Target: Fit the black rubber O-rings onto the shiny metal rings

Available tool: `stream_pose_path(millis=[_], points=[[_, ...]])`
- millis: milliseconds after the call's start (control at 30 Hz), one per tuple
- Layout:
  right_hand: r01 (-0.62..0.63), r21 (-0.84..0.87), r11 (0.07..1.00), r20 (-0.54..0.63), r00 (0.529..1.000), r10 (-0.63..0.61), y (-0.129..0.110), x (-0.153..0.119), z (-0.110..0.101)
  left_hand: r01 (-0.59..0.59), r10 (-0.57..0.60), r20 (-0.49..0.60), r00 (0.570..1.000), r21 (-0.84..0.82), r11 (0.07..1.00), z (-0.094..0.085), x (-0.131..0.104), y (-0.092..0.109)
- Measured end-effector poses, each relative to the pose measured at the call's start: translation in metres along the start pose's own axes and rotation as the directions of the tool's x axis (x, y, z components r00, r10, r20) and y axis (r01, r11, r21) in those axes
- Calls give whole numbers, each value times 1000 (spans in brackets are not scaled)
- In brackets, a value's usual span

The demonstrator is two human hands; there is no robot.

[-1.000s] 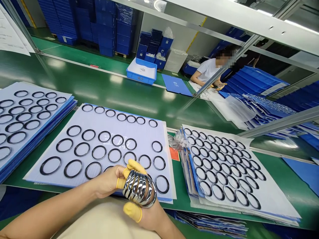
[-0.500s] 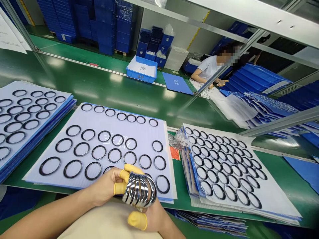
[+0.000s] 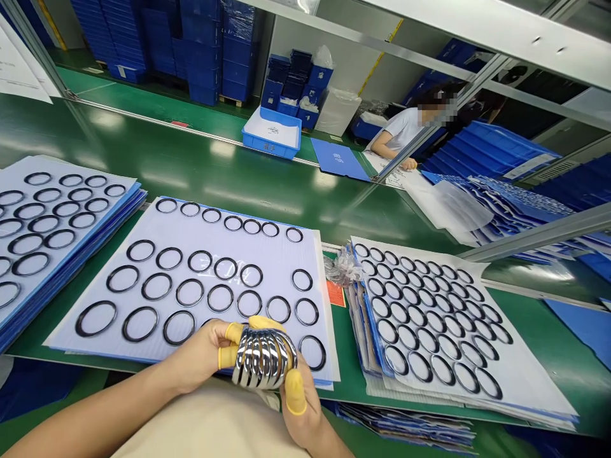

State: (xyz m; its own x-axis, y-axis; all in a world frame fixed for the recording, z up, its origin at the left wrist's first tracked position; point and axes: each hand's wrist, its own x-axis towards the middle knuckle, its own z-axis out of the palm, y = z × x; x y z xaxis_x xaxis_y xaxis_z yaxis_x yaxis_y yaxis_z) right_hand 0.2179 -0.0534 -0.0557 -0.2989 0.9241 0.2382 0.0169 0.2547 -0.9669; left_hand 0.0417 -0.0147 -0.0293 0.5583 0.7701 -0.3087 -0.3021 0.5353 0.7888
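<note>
Several shiny metal rings (image 3: 263, 359) stand side by side in a row between my two hands, over the near edge of the middle sheet (image 3: 267, 254). My left hand (image 3: 212, 353), with yellow finger covers, grips the left end of the row. At the right end, my right hand (image 3: 303, 397) holds the rings, its yellow-covered thumb upright against them. Some fingers are hidden behind the rings. Dark-rimmed rings (image 3: 140, 324) lie in rows on the middle sheet, with gaps between some of them.
Stacked sheets bearing rings stand at the left (image 3: 90, 238) and right (image 3: 520, 362). A plastic bundle (image 3: 346, 267) lies between the middle and right stacks. Beyond are a blue tray (image 3: 271, 147), metal frame bars (image 3: 420, 143) and a person (image 3: 401, 130) seated at the table.
My right thumb has moved up and right, onto the end of the rings. The held rings have turned slightly and fanned out. The other person's hands have lowered.
</note>
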Motion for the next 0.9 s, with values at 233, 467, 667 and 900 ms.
stream_pose_path(millis=[233, 467, 667, 900], points=[[41, -56, 998, 79, 996, -36, -15, 7, 3, 11, -9, -40, 999, 45, 999, -3, -3, -6], [54, 97, 994, 136, 988, -67, -11, 12, 3, -60, 64, -37, 997, 109, 992, -2, -8, -5], [-18, 364, 931, 50, 999, -1, -4, 17, 11, -89, 96, -53, 994, 121, 989, 4, -12, 2], [-129, 396, 909, -50, 986, 161, 4, 10, 16, -143, 149, -29, 988, 157, 977, 1, -13, 1]])
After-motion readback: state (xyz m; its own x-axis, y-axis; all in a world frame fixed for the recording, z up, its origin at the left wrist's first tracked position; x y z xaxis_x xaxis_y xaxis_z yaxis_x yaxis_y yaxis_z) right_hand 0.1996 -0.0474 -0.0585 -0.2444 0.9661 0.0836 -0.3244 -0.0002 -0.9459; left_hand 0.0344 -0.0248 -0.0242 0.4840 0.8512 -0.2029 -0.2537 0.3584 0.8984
